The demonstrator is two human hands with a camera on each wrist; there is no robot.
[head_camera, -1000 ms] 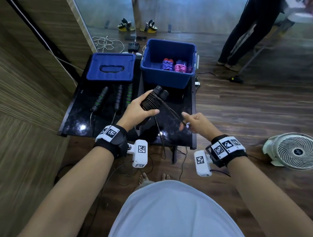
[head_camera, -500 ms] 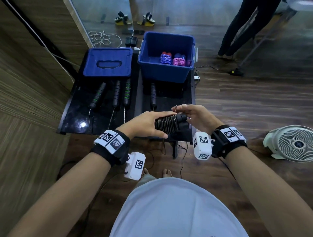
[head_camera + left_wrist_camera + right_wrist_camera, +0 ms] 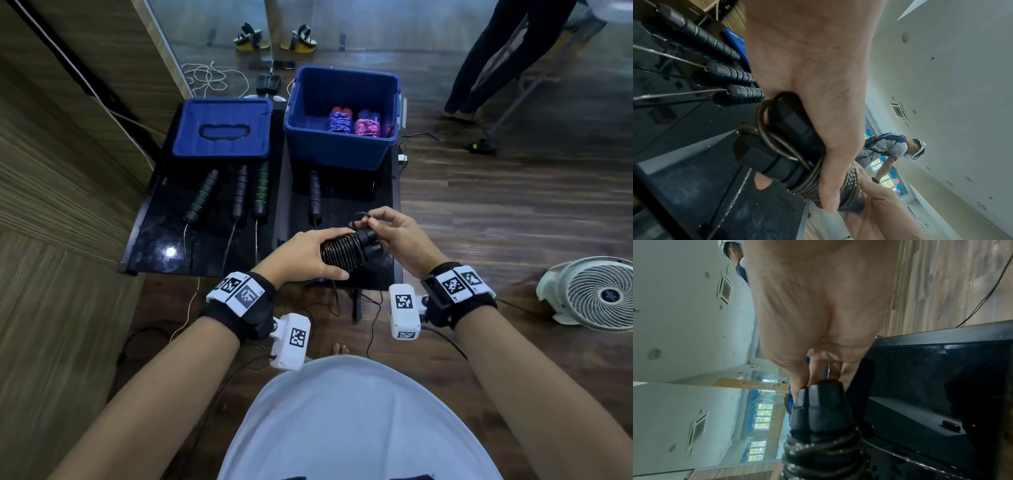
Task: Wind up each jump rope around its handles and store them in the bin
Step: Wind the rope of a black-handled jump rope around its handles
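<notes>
Left hand (image 3: 301,253) wrapped round wound rope (image 3: 346,251) above bench (image 3: 219,246) edge, right hand (image 3: 400,236) at handle ends, fingertips pinching cord loop (image 3: 359,216).

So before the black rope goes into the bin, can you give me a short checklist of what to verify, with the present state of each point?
1. Cord is coiled round both handles of the black jump rope: ok, tight turns show in all three views.
2. Left hand holds the bundle firmly: ok, fingers and thumb wrap round the coils.
3. Loose end is secured: not ok, the right hand pinches a small loop of cord above the handle caps.
4. Blue bin is open with free space: ok, the lid lies beside it and two wound ropes lie inside at the right.
5. No cord trails from the bundle: cannot tell.
</notes>
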